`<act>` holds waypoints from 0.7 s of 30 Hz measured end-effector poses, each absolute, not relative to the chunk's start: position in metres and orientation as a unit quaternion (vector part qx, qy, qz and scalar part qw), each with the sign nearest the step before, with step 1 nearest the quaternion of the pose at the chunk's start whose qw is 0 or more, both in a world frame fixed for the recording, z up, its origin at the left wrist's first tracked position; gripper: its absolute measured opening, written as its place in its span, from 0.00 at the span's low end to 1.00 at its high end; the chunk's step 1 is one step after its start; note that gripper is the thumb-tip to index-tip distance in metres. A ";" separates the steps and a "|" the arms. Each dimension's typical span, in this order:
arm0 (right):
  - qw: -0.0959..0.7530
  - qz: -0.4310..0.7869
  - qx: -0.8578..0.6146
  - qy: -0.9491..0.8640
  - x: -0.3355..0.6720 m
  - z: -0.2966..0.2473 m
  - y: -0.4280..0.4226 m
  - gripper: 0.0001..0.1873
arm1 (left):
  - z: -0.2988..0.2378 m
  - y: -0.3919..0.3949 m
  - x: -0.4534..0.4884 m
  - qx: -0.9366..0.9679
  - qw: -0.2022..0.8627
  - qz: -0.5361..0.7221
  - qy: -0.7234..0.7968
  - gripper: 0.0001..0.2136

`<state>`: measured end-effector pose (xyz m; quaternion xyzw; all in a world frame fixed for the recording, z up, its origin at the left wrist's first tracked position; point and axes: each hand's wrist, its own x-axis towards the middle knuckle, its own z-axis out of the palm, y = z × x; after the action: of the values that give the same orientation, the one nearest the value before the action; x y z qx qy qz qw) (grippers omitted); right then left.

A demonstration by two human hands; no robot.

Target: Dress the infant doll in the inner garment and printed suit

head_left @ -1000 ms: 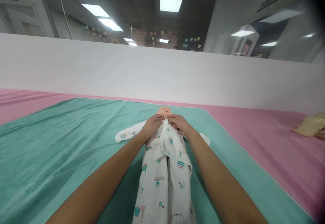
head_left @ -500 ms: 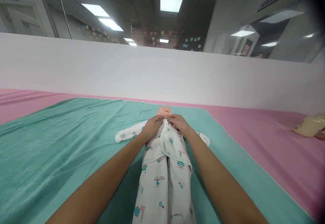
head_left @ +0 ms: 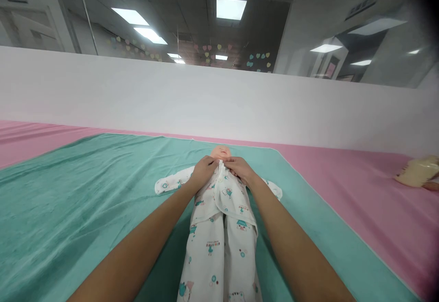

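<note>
A baby doll [head_left: 221, 151] lies on its back on a teal blanket [head_left: 85, 192], dressed in a white printed romper [head_left: 222, 229]. Both my hands meet at the doll's neckline. My left hand [head_left: 203, 171] pinches the left edge of the romper's collar, fingers closed. From the other side, my right hand [head_left: 239, 169] pinches the right edge of the collar, fingers closed too. The doll's sleeves spread out to either side, and its legs point toward me.
The teal blanket lies over a pink sheet [head_left: 360, 192]. A low white partition [head_left: 219, 101] runs behind the bed with glass above it. A beige soft object [head_left: 416, 172] rests at the far right on the pink sheet.
Both hands stay pinched at the doll's collar with only slight finger movement. The view has shifted a little.
</note>
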<state>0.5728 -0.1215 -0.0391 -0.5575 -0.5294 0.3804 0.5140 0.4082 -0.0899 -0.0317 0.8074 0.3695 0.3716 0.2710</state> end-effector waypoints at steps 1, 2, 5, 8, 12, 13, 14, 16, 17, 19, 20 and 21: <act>0.514 0.380 -0.556 -0.531 0.572 -0.039 -0.122 0.07 | -0.030 -0.088 0.410 0.799 0.286 0.367 0.380 0.16; 0.514 0.380 -0.556 -0.532 0.572 -0.038 -0.122 0.06 | -0.028 -0.086 0.412 0.789 0.305 0.365 0.391 0.15; 0.515 0.378 -0.557 -0.531 0.571 -0.039 -0.123 0.06 | -0.025 -0.078 0.420 0.750 0.365 0.365 0.413 0.10; 0.517 0.378 -0.559 -0.527 0.571 -0.040 -0.123 0.07 | -0.026 -0.073 0.424 0.729 0.399 0.367 0.418 0.08; 0.520 0.384 -0.553 -0.527 0.570 -0.039 -0.122 0.07 | -0.029 -0.073 0.420 0.709 0.445 0.365 0.408 0.08; 0.520 0.386 -0.550 -0.527 0.570 -0.039 -0.122 0.07 | -0.030 -0.074 0.419 0.703 0.459 0.364 0.403 0.08; 0.520 0.387 -0.549 -0.527 0.570 -0.038 -0.122 0.07 | -0.030 -0.075 0.418 0.697 0.475 0.364 0.397 0.08; 0.520 0.390 -0.547 -0.527 0.570 -0.038 -0.123 0.08 | -0.029 -0.077 0.418 0.681 0.509 0.362 0.382 0.08; 0.520 0.390 -0.547 -0.527 0.570 -0.038 -0.123 0.09 | -0.029 -0.078 0.418 0.673 0.525 0.362 0.375 0.08; 0.518 0.388 -0.547 -0.531 0.571 -0.037 -0.124 0.11 | -0.027 -0.079 0.419 0.655 0.552 0.364 0.364 0.08; 0.516 0.385 -0.546 -0.536 0.571 -0.037 -0.124 0.11 | -0.026 -0.080 0.419 0.648 0.561 0.368 0.360 0.08; 0.514 0.380 -0.543 -0.544 0.571 -0.036 -0.124 0.12 | -0.025 -0.081 0.418 0.642 0.568 0.372 0.356 0.08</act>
<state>0.5709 -0.1239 -0.0365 -0.5434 -0.5441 0.3803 0.5138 0.4184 -0.0807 -0.0251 0.6421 0.3563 0.3718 0.5679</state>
